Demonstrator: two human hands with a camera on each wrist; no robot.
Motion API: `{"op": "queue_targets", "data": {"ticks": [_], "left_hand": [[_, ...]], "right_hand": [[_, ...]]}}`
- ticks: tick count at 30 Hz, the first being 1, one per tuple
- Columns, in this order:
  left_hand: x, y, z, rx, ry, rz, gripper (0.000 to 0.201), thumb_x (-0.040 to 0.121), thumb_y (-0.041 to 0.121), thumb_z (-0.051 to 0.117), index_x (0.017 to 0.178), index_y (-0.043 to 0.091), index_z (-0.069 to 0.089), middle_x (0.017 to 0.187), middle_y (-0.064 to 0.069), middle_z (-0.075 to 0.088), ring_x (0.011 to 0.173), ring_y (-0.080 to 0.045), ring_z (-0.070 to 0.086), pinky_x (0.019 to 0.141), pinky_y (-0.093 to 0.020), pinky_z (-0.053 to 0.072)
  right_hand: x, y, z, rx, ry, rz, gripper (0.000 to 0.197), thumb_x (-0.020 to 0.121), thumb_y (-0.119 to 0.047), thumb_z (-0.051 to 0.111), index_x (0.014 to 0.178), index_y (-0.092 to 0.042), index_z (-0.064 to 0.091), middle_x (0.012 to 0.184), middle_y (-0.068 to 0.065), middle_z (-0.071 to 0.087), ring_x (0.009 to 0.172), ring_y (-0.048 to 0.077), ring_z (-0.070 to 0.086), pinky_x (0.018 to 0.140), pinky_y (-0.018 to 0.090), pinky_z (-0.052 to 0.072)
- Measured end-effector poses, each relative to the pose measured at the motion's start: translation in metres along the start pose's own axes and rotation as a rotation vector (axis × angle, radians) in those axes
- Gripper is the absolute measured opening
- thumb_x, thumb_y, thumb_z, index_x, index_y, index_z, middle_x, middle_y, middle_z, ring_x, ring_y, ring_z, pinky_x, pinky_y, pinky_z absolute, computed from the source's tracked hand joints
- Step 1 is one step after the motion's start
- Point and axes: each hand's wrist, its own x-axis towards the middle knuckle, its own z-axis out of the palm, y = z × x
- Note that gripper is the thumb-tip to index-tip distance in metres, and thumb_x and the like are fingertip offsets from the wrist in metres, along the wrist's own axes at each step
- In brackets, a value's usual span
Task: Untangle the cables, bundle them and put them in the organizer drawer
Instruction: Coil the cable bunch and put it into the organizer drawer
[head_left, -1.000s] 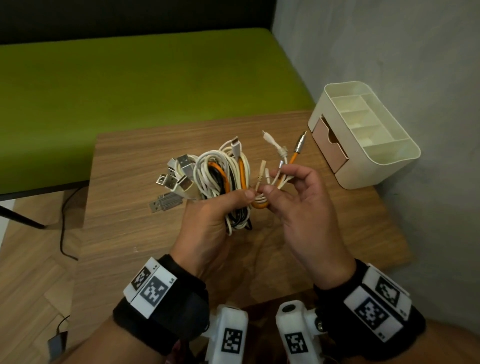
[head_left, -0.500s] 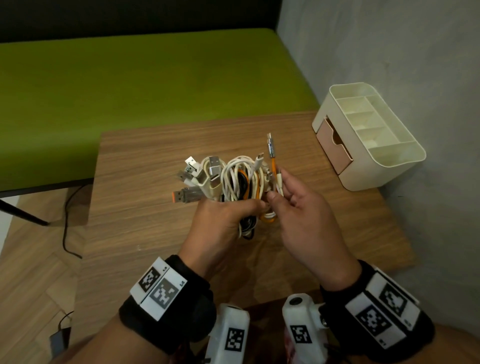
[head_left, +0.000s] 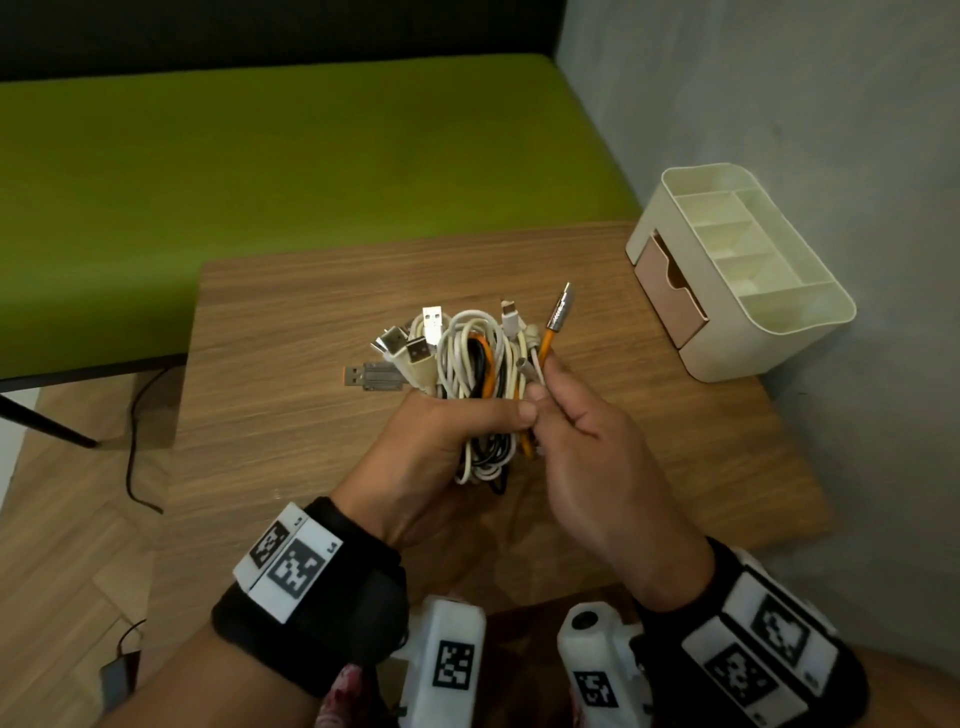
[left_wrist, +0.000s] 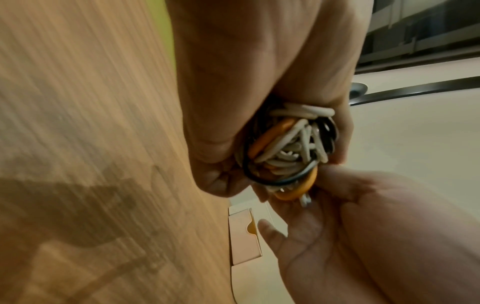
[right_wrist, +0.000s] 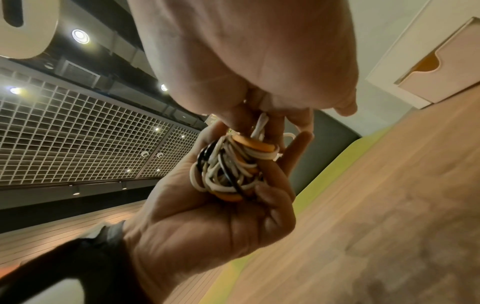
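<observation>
The bundle of cables (head_left: 470, 364) is up in the air over the middle of the wooden table (head_left: 291, 415), not touching it. It has white, black and orange loops all bunched together. The plug ends stick out at the top and to the left side. The left hand (head_left: 441, 436) has its fingers and thumb wrapped tight round the middle of the bundle. The right hand (head_left: 582, 441) is right beside it, and the two hands touch at the thumbs. Its fingertips pinch the orange cable (head_left: 545, 345) and some thin white ends near their tips. The orange cable's silver plug points up and away from the person.

The organizer (head_left: 748, 358) sits at the far right corner of the table, close to the grey wall (head_left: 805, 104). Its pink drawer (head_left: 667, 296) faces left and is pulled out a little. Bare table lies between the hands and the drawer. There is more bare table to the left of the hands, up to the edge. Past the far edge is a green bench (head_left: 285, 156).
</observation>
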Motion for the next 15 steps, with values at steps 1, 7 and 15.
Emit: {"op": "queue_targets", "data": {"ticks": [1,7,15], "left_hand": [[-0.0011,0.0008,0.0009,0.001,-0.02,-0.001,0.044,0.069,-0.001,0.073,0.112,0.0,0.068,0.103,-0.021,0.07,0.092,-0.03,0.071,0.074,-0.034,0.058],[-0.0015,-0.0009,0.0051,-0.005,-0.046,0.028,0.049,0.073,-0.005,0.07,0.121,-0.002,0.063,0.117,-0.025,0.067,0.112,-0.037,0.065,0.095,-0.044,0.054],[-0.0054,-0.0015,0.0032,0.007,-0.043,0.023,0.042,0.065,0.007,0.078,0.106,0.005,0.068,0.088,-0.017,0.068,0.068,-0.024,0.068,0.046,-0.028,0.053]], "right_hand": [[0.0001,-0.0006,0.0002,-0.023,-0.006,-0.006,0.045,0.106,-0.031,0.037,0.151,-0.033,0.032,0.154,-0.019,0.036,0.144,-0.001,0.028,0.121,0.032,0.022],[-0.0006,0.0028,0.0041,-0.032,0.0,-0.055,0.045,0.107,-0.022,0.036,0.151,-0.028,0.034,0.158,-0.013,0.03,0.148,0.002,0.017,0.124,0.042,0.011],[0.005,0.0023,0.0006,-0.131,-0.059,-0.107,0.042,0.103,-0.042,0.035,0.145,-0.044,0.04,0.156,-0.037,-0.009,0.149,-0.003,-0.004,0.124,0.046,0.012]]}}
